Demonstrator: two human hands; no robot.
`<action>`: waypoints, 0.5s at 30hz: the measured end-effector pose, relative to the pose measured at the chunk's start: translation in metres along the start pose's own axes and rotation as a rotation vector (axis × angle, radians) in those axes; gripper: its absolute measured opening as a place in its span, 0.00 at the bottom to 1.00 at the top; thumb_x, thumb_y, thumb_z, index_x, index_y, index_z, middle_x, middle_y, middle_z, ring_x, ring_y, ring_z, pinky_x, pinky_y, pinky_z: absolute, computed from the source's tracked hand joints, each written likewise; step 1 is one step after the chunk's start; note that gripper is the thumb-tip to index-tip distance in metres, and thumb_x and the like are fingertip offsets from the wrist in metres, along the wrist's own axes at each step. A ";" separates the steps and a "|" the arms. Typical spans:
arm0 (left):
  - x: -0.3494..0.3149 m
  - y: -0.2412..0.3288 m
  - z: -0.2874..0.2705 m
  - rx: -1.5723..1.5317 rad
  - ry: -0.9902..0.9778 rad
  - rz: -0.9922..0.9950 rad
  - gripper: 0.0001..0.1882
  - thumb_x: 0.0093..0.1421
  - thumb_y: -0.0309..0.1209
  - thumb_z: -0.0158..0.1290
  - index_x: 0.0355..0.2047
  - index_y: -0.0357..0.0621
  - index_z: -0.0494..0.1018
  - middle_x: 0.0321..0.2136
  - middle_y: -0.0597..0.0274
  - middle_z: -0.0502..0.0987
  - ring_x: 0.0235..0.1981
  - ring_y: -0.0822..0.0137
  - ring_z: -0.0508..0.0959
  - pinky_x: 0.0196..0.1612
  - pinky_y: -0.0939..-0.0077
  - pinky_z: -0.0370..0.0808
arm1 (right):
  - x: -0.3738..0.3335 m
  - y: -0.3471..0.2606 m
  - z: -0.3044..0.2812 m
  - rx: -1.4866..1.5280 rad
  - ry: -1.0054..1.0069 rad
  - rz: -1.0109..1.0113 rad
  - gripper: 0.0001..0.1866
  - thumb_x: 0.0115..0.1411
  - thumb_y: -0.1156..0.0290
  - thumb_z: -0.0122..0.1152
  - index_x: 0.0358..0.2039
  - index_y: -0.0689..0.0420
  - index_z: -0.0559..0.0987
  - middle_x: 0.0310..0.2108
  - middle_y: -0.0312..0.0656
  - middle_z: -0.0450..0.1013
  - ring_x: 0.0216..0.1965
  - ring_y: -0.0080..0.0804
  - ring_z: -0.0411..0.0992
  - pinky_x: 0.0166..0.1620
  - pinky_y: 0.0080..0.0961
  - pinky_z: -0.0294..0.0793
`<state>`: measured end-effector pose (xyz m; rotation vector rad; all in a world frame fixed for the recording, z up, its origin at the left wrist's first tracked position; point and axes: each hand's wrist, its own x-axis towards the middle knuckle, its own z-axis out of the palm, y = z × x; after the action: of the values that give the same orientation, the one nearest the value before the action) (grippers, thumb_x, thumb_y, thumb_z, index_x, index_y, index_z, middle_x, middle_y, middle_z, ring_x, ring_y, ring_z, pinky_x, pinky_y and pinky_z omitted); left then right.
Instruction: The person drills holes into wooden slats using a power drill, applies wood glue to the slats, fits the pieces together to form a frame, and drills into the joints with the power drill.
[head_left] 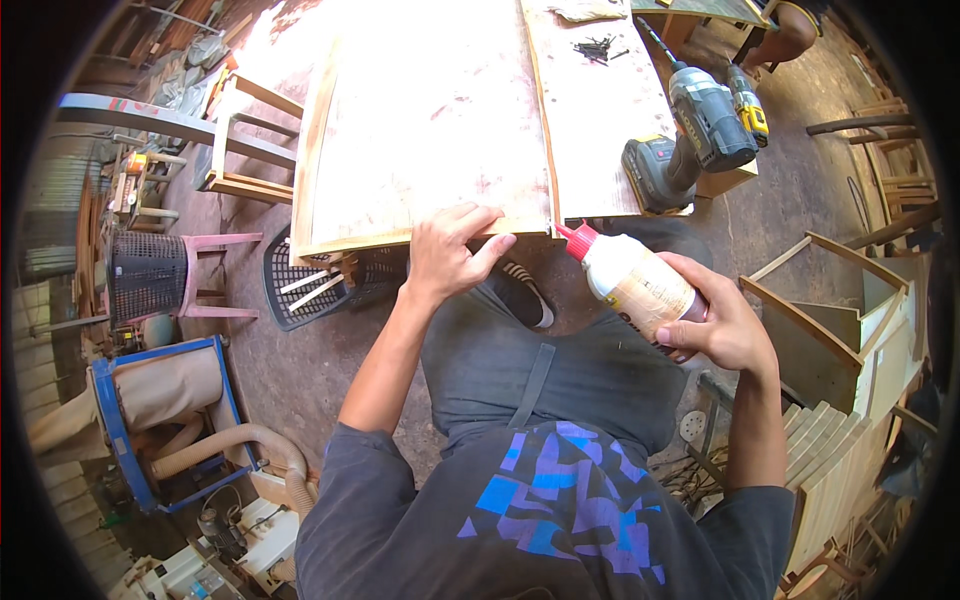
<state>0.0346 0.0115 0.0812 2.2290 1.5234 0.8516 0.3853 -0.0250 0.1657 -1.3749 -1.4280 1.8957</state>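
Observation:
My right hand (722, 318) is wrapped round a glue bottle (640, 285), white with a red nozzle cap. The bottle is tilted, its tip at the near right corner of a wood-edged panel (430, 120). Close to that corner, my left hand (455, 250) rests on the panel's near edge strip, thumb out to the side and fingers over the top. Whether the left fingers grip the strip or only lie on it is partly hidden. Right of the panel lies a board (600, 150) with a cordless drill (700, 125) standing on it.
Dark screws (598, 50) lie in a pile on the board. A second, yellow and black drill (748, 105) is beyond the first. Below the panel sits a black plastic basket (290, 285) with wood strips. A pink-legged chair (190, 275) and a blue-framed machine (165, 420) stand left.

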 end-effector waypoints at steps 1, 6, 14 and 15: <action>0.001 0.000 0.000 0.007 0.005 0.015 0.16 0.55 0.43 0.63 0.34 0.43 0.81 0.25 0.61 0.80 0.26 0.59 0.80 0.31 0.67 0.74 | 0.001 0.003 0.001 -0.001 0.001 0.000 0.39 0.49 0.79 0.72 0.63 0.61 0.69 0.39 0.43 0.78 0.29 0.24 0.77 0.28 0.23 0.79; 0.001 0.001 -0.004 0.014 -0.003 0.019 0.16 0.55 0.43 0.63 0.34 0.43 0.81 0.25 0.60 0.79 0.26 0.59 0.80 0.31 0.67 0.74 | 0.006 0.011 0.007 0.099 -0.044 -0.033 0.39 0.50 0.78 0.71 0.64 0.62 0.66 0.42 0.43 0.77 0.32 0.23 0.77 0.29 0.22 0.78; 0.004 0.001 -0.002 0.014 0.030 0.042 0.16 0.54 0.43 0.63 0.34 0.43 0.81 0.25 0.60 0.79 0.27 0.58 0.80 0.31 0.66 0.74 | 0.002 0.033 0.023 0.246 -0.031 -0.068 0.40 0.50 0.78 0.73 0.64 0.63 0.66 0.42 0.41 0.76 0.34 0.21 0.75 0.35 0.20 0.77; 0.004 0.002 -0.002 0.013 0.030 0.044 0.16 0.54 0.43 0.63 0.34 0.43 0.81 0.25 0.60 0.79 0.27 0.58 0.80 0.31 0.66 0.74 | 0.000 0.034 0.024 0.230 -0.017 -0.082 0.41 0.50 0.78 0.74 0.64 0.64 0.66 0.42 0.41 0.76 0.35 0.21 0.74 0.35 0.20 0.77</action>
<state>0.0356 0.0142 0.0848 2.2769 1.5017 0.8948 0.3728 -0.0505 0.1360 -1.1774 -1.2099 1.9534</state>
